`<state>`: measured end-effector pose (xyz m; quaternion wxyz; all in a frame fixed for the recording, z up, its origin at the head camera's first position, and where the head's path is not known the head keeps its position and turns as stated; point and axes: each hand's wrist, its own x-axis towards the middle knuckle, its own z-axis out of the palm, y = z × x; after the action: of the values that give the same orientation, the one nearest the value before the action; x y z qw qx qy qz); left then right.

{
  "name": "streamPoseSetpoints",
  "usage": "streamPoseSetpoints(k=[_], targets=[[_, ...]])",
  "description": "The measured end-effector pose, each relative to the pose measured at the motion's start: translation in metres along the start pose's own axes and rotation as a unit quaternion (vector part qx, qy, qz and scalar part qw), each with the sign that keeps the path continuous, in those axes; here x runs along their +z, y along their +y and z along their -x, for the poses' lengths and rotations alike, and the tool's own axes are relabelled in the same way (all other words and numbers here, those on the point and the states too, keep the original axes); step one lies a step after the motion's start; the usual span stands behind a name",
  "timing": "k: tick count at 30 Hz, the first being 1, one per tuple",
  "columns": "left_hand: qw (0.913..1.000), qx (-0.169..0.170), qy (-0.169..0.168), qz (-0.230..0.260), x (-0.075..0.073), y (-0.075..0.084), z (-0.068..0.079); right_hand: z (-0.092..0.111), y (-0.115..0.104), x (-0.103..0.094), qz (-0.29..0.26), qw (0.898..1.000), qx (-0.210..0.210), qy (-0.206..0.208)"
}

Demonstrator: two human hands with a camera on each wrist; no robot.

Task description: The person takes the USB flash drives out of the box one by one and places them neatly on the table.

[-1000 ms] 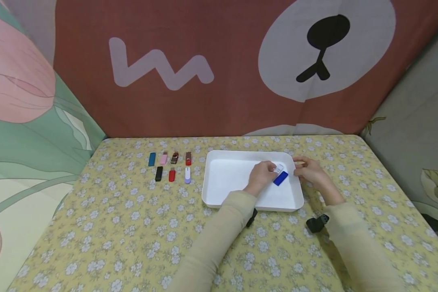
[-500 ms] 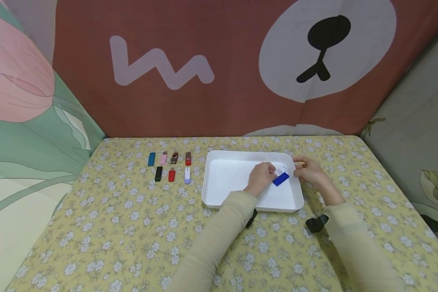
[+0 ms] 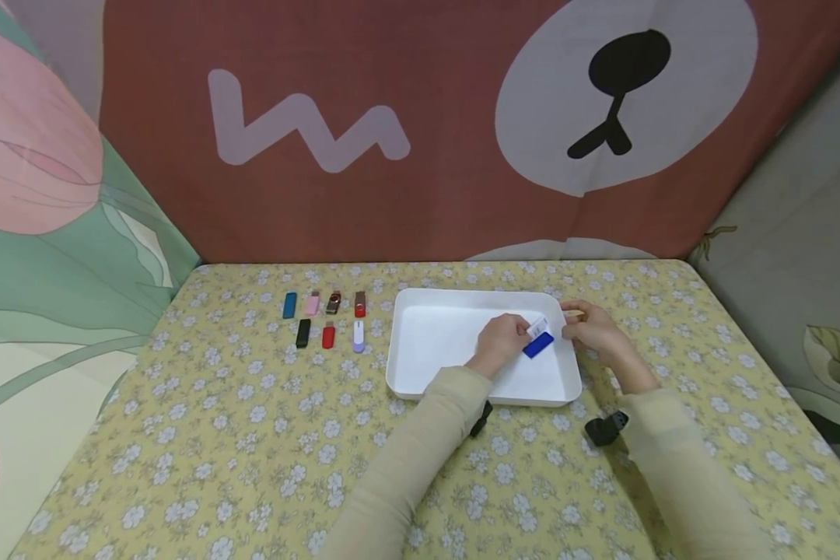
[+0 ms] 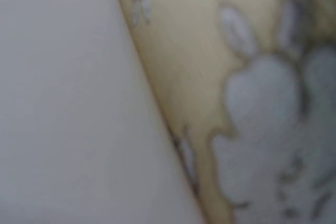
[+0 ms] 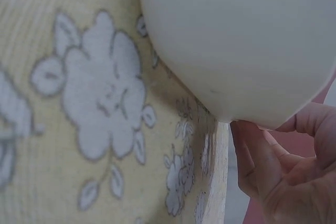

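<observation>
Inside the white tray (image 3: 455, 319), my left hand (image 3: 502, 341) pinches the near end of a small white stick (image 3: 537, 327) with faint markings, probably a USB flash drive. A dark blue USB flash drive (image 3: 539, 344) lies right beside it on the tray floor. My right hand (image 3: 602, 340) holds the tray by its right wall. In the right wrist view, the fingers and thumb of the right hand (image 5: 286, 169) are at the tray's rim (image 5: 268, 128). Only the tray's outer wall (image 4: 79, 108) and the cloth appear in the left wrist view; the left hand is hidden there.
Left of the tray, several USB flash drives lie in two rows on the flowered cloth (image 3: 252, 451), among them a teal one (image 3: 290, 306), a black one (image 3: 303, 334), a red one (image 3: 328, 337) and a white-and-purple one (image 3: 358, 337). A printed curtain (image 3: 448, 210) stands behind the table.
The white stick has tilted slightly between my left fingers and shows more of its marked face. The blue flash drive has turned a little. My right hand stays at the tray wall.
</observation>
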<state>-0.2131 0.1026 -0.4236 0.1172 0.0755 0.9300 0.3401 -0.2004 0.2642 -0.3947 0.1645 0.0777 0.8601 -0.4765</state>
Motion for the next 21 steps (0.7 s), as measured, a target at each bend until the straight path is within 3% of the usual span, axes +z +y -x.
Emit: streamPoseSetpoints(k=[4,6,9,13,17,21], targets=[[0.9992,-0.001,0.01,0.04,-0.001,-0.001,-0.002,0.0,0.0,-0.001,-0.005,1.0,-0.004,0.001],[0.9958,-0.007,0.011,0.091,-0.002,-0.001,-0.002,-0.001,0.0,-0.001,-0.006,1.0,-0.002,0.003],[0.9836,-0.018,0.004,0.18,-0.004,-0.002,-0.002,-0.001,0.0,-0.001,-0.003,1.0,0.0,0.005],[0.9568,-0.037,-0.014,0.288,-0.006,-0.004,-0.001,-0.001,0.0,0.0,0.003,1.0,0.002,0.008],[0.923,-0.05,-0.02,0.381,-0.011,-0.005,0.0,-0.001,0.0,0.001,0.007,1.0,0.006,0.011],[0.8998,-0.05,-0.03,0.432,-0.017,-0.008,0.001,-0.001,0.002,0.002,0.004,1.0,0.009,0.013]])
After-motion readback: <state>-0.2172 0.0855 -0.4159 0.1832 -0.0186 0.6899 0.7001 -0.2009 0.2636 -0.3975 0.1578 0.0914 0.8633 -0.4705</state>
